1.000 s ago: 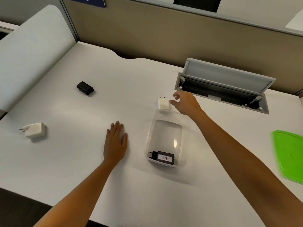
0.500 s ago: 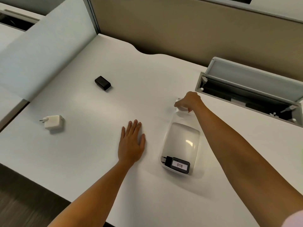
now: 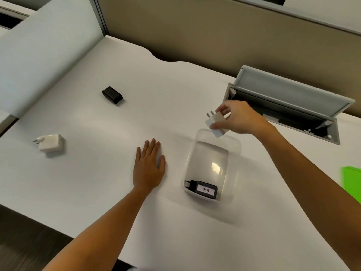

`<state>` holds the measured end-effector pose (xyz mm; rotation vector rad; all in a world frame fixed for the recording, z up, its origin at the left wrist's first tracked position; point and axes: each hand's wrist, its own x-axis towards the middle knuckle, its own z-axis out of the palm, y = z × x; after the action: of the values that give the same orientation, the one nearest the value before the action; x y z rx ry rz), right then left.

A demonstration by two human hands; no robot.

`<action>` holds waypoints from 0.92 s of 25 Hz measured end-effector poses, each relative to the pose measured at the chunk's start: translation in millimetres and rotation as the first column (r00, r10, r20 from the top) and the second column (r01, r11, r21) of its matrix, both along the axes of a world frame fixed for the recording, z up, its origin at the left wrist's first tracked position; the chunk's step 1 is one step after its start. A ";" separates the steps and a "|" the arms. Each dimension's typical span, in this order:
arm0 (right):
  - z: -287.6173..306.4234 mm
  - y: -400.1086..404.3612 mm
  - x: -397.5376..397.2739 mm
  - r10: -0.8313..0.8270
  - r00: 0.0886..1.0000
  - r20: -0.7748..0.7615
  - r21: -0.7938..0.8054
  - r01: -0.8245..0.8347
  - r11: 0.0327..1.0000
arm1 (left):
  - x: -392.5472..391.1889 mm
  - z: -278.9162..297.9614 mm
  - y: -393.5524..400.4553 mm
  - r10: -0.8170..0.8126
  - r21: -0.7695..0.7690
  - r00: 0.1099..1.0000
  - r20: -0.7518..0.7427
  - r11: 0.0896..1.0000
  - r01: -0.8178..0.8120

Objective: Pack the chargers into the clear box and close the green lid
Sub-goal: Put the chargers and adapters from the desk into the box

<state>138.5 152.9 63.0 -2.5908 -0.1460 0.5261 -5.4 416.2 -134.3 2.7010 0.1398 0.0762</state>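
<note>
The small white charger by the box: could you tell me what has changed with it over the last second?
The right hand grasped the small white charger and lifted it off the desk to above the clear box. The left hand stayed flat, and the other chargers did not move.

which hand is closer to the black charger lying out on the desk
Left. The left hand lies flat on the desk, below-right of the black charger; the right hand is farther right, above the clear box.
</note>
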 end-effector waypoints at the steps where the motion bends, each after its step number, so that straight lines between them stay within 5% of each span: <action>1: -4.5 1.6 -18.7 0.062 0.997 -0.049 -0.041 -0.064 0.997 | -0.2 0.5 -0.2 0.001 -0.001 1.000 0.003 1.000 -0.001; 6: -53.4 9.8 -83.0 0.249 0.951 -0.183 -0.176 -0.281 0.943 | -0.9 1.3 0.1 -0.003 -0.001 1.000 0.000 1.000 0.003; 14: -84.2 4.7 -101.1 0.314 0.934 -0.169 -0.134 -0.337 0.932 | -0.8 1.5 -0.4 0.002 -0.019 1.000 -0.005 1.000 -0.002; 23: -95.8 -8.7 -107.3 0.154 0.971 -0.183 0.068 -0.144 0.987 | -1.3 1.8 0.2 -0.005 -0.023 1.000 0.009 1.000 0.005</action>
<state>31.1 144.2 -32.7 -2.4736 -0.2884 0.8069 -6.6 416.4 -132.5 2.6777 0.1304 0.0842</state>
